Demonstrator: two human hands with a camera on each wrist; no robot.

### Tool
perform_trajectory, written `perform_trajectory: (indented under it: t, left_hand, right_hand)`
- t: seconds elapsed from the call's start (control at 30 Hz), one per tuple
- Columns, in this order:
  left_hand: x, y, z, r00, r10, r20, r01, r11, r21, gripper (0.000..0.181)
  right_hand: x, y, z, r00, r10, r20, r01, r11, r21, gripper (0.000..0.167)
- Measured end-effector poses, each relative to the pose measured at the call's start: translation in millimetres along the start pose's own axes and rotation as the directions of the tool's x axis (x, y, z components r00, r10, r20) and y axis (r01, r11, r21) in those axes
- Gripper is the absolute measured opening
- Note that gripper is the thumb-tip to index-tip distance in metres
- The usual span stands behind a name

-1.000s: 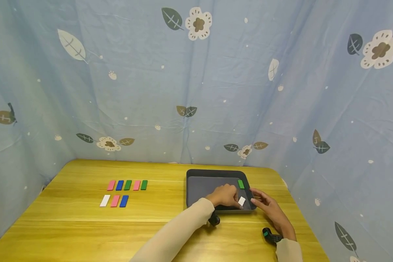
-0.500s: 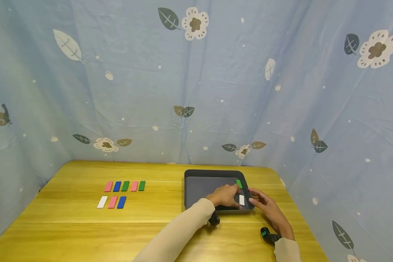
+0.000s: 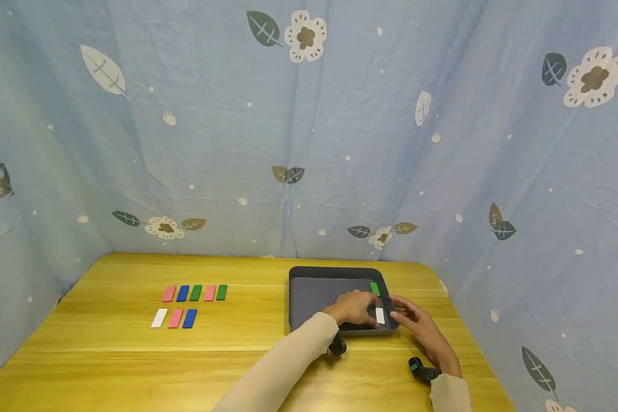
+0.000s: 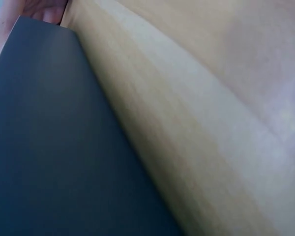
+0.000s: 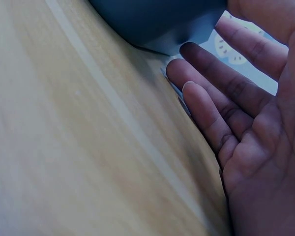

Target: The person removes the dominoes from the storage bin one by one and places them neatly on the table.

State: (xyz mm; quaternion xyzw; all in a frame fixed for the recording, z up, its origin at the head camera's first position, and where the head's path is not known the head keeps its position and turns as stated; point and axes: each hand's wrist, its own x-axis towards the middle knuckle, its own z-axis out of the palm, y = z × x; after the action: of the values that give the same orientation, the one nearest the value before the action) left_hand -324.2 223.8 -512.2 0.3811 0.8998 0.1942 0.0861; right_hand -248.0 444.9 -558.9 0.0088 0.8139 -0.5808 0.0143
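Note:
In the head view my left hand [image 3: 354, 308] reaches into a dark grey tray [image 3: 309, 269]. Its thumb and a fingertip pinch a white rectangular tile [image 3: 380, 315] by its two ends, low near the tray's right wall. A bright green tile [image 3: 375, 288] lies just beyond, at the back right of the tray. My right hand [image 3: 421, 323] is at the tray's right side, fingers fairly straight and fingertips against the wall. In the right wrist view that hand [image 5: 250, 108] shows loosely extended fingers beside the tray wall [image 5: 162, 24]. The left wrist view shows mostly the tray's outer wall [image 4: 64, 113].
On the left of the wooden table [image 3: 108, 366] lie two rows of tiles. The back row has pink [image 3: 169, 293], blue and green ones; the front row has a white tile [image 3: 159, 318], a pink one [image 3: 175, 318] and a blue one [image 3: 189, 318]. A curtain [image 3: 211, 143] hangs behind.
The white tile, slanted in the tray one second ago, now lies straighter along the right wall. The left hand has shifted only slightly; the right hand stays at the tray's side.

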Motion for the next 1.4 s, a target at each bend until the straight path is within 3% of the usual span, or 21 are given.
perform_trajectory:
  t: [0.8,1.1,1.4]
  left_hand:
    - [-6.8,0.3,2.1,0.994,-0.089,-0.063,0.088,0.996,-0.007,0.045]
    - [-8.9,-12.0,-5.9,0.994,-0.080,-0.076,0.065,0.981,-0.182,0.044]
    - [-18.3,-18.4,-28.2,0.995,0.000,-0.102,-0.028,0.963,-0.269,0.044]
  right_hand:
    - [5.7,-2,6,1.000,-0.005,0.004,0.006,1.000,-0.015,0.055]
    - [6.5,-3,6,1.000,0.002,0.004,-0.002,1.000,-0.016,0.056]
    - [0.4,1,0,1.000,-0.015,0.014,0.015,1.000,-0.022,0.056]
